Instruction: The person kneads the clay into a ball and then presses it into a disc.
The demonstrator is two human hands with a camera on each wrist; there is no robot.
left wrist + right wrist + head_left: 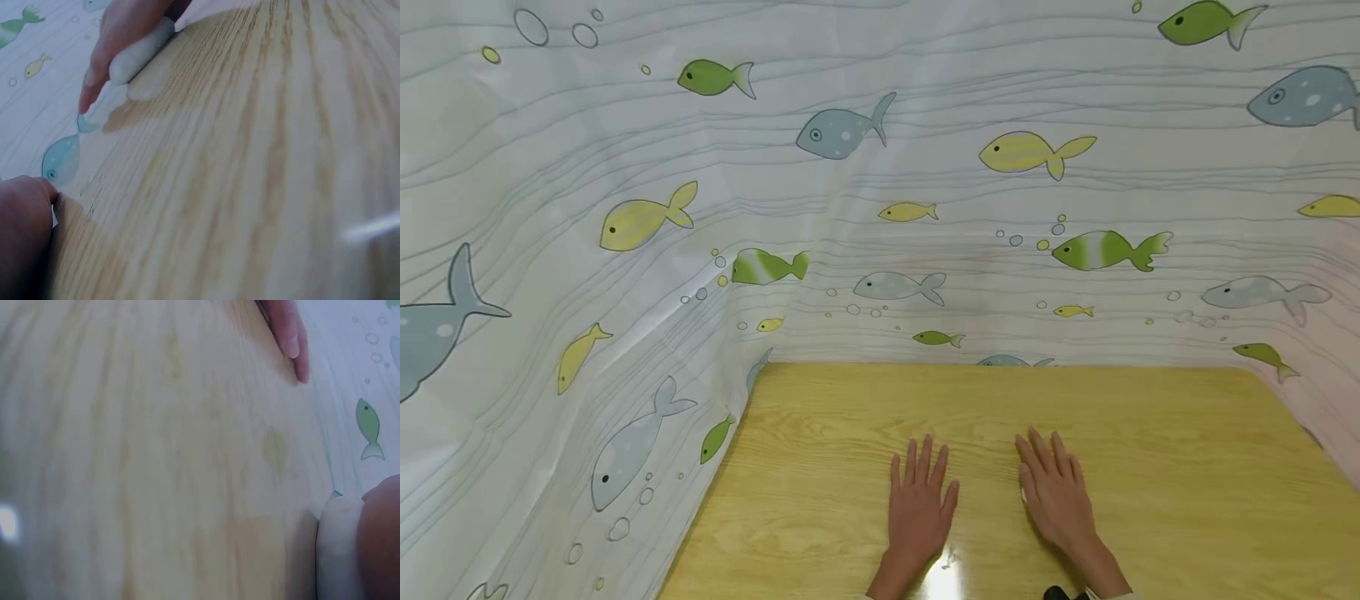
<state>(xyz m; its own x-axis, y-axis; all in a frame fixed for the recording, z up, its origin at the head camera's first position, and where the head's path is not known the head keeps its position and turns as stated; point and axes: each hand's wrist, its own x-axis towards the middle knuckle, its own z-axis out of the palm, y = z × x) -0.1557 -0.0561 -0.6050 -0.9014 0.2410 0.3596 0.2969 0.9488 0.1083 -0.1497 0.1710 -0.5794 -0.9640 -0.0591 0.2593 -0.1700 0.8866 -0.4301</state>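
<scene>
My left hand lies palm down on the wooden table, its fingers straight and slightly spread. To its right, my right hand also faces palm down with straight fingers, angled up and to the left. Beneath the right hand is a smooth white roll-shaped piece with a rounded end, best seen in the left wrist view. From above, the hand hides nearly all of it. The right wrist view shows part of the white piece beside the thumb side of that hand. Its material cannot be told.
The light wood-grain tabletop extends around both hands. Behind it and along the left side hangs a white sheet printed with green, yellow and blue fish. A bright reflection shows near the table's front. Something black sits at the right wrist.
</scene>
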